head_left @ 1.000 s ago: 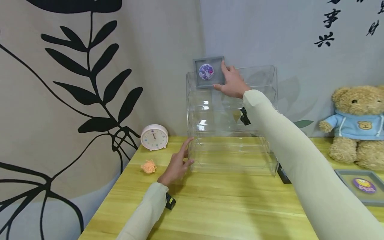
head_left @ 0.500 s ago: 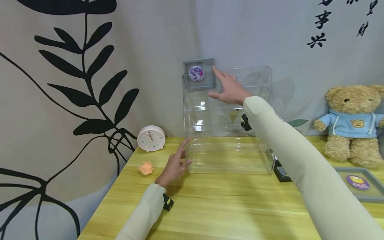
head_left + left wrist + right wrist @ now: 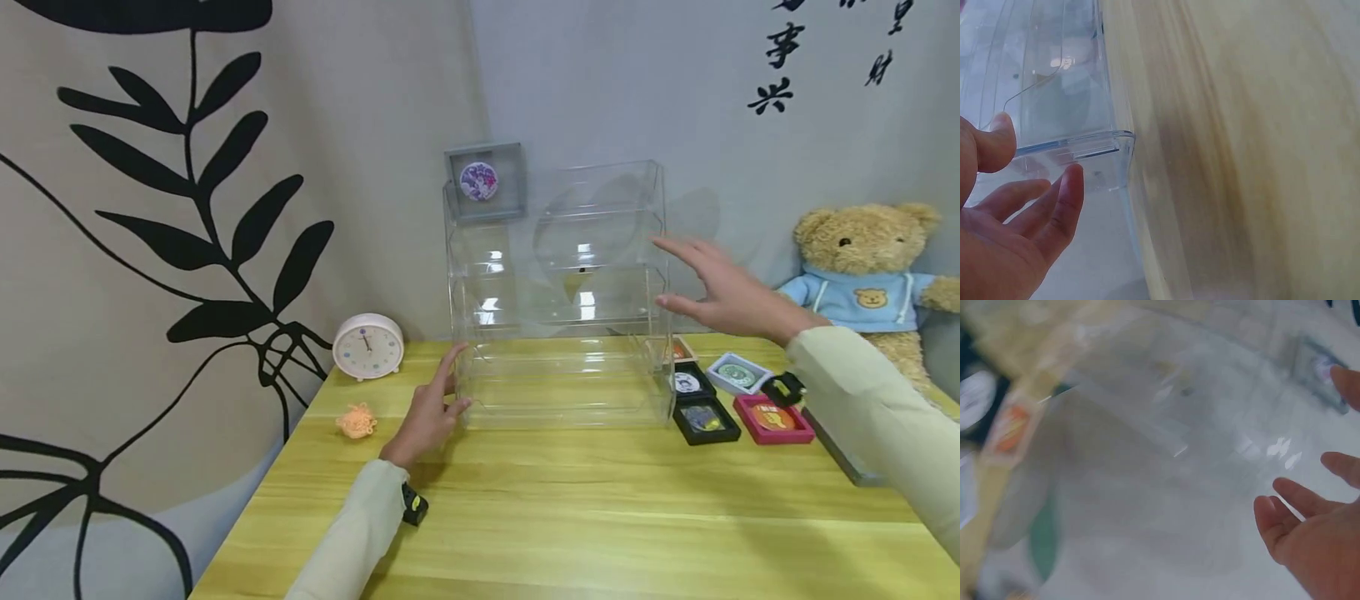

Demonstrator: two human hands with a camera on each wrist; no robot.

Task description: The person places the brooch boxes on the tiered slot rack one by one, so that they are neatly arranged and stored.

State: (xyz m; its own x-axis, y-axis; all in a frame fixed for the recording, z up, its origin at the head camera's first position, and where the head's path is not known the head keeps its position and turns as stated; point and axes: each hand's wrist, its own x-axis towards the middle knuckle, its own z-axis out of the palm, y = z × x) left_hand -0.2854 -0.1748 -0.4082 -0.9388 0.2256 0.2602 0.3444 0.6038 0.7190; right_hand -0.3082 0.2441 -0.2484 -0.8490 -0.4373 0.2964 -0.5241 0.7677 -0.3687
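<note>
A clear plastic stepped display rack (image 3: 562,383) stands on the wooden table (image 3: 525,517). Leaning on its top tier at the left corner is a grey square frame (image 3: 506,187) with a round purple badge (image 3: 478,181). My left hand (image 3: 427,421) is at the rack's lower left side; in the left wrist view the thumb (image 3: 999,142) and loosely bent fingers (image 3: 1063,209) lie on either side of the panel edge. My right hand (image 3: 738,292), holding nothing, is at the rack's right side with fingers spread, its fingertips overlapping the rack's edge in the head view.
Right of the rack lie small framed badges: black frames (image 3: 707,419), a pink one (image 3: 772,419) and a white one (image 3: 738,372). A larger grey frame (image 3: 847,454) is partly under the right sleeve. A teddy bear (image 3: 862,250), clock (image 3: 367,347) and orange ball (image 3: 356,421) stand around.
My right hand has let go of the grey frame and moved right and down, away from it. The frame stays at the rack's top left. My left hand keeps its place by the rack.
</note>
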